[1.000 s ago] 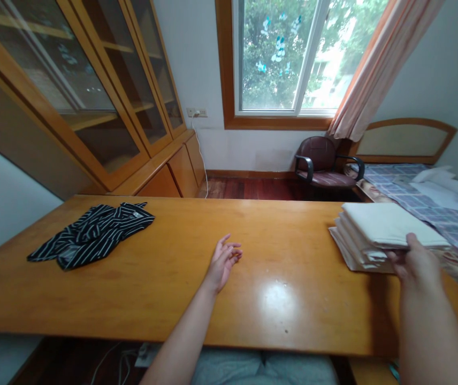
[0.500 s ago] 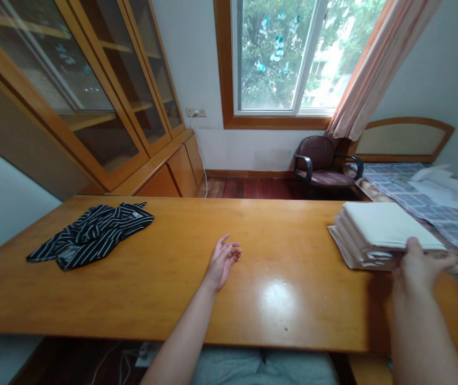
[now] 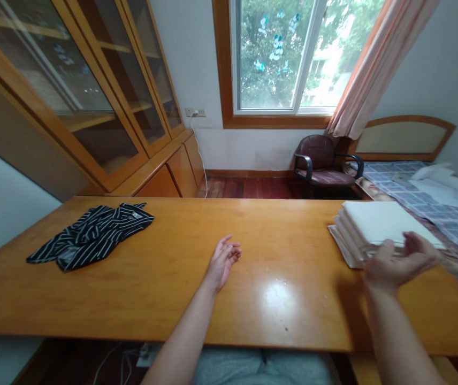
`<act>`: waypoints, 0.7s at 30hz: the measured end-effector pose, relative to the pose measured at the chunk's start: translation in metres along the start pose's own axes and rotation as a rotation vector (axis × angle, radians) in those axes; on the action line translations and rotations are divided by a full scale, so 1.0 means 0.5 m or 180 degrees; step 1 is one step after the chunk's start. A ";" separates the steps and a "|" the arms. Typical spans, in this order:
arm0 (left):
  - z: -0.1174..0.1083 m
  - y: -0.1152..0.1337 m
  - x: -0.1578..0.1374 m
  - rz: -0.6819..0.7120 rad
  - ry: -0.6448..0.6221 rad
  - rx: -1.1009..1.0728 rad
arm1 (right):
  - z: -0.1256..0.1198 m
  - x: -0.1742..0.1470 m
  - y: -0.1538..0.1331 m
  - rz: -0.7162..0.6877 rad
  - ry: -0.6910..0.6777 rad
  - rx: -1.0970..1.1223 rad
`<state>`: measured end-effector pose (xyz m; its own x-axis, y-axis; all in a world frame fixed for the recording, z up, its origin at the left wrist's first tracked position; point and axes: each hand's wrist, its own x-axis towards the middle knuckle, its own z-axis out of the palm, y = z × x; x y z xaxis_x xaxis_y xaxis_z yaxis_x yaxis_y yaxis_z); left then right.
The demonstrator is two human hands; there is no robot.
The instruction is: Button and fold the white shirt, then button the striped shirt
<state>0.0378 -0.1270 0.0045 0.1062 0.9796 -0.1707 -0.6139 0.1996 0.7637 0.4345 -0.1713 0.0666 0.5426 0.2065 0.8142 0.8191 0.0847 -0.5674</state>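
My left hand (image 3: pixel 223 262) rests over the middle of the wooden table (image 3: pixel 165 299), its fingers loosely curled apart and nothing in them. On the right, my right hand (image 3: pixel 399 262) is raised just in front of a stack of folded white cloth (image 3: pixel 389 219), thumb and fingers spread and holding nothing. It hides the stack's near right corner; whether it still touches the cloth I cannot tell. A crumpled black garment with white stripes (image 3: pixel 100 232) lies at the table's left, well away from both hands.
Beyond the table stand a glass-door cabinet (image 3: pixel 120 85) on the left and a maroon armchair (image 3: pixel 319 160) under the window. A bed with a checked sheet (image 3: pixel 445 214) is beside the table's right end. White cables (image 3: pixel 122 363) hang below the near edge.
My right hand has moved left and opened in front of the white stack, away from its right side. My left hand and the striped garment have stayed put.
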 end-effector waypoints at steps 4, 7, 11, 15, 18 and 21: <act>-0.003 -0.003 0.004 -0.0020 -0.0035 0.0017 | 0.050 -0.085 -0.089 0.0112 -0.1091 0.0559; -0.004 -0.005 0.004 0.0007 -0.0023 0.0032 | 0.082 -0.158 -0.118 -0.0105 -0.2282 0.0885; -0.015 0.004 0.012 0.0071 0.0020 0.0182 | 0.107 -0.236 -0.128 -0.0057 -0.3193 0.0955; -0.070 0.056 0.045 0.0363 0.0263 0.0921 | 0.113 -0.261 -0.116 -0.0103 -0.3481 0.0893; -0.147 0.138 0.078 0.0827 0.0788 0.1964 | 0.116 -0.262 -0.105 0.0032 -0.3419 0.0866; -0.243 0.241 0.095 0.1445 0.1603 0.3691 | 0.120 -0.262 -0.102 -0.0005 -0.3437 0.0817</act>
<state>-0.1260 -0.0593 0.0129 -0.3797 0.8988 0.2190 0.5209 0.0121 0.8535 0.3102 -0.1444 -0.0186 -0.0081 0.9365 0.3505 0.6890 0.2593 -0.6768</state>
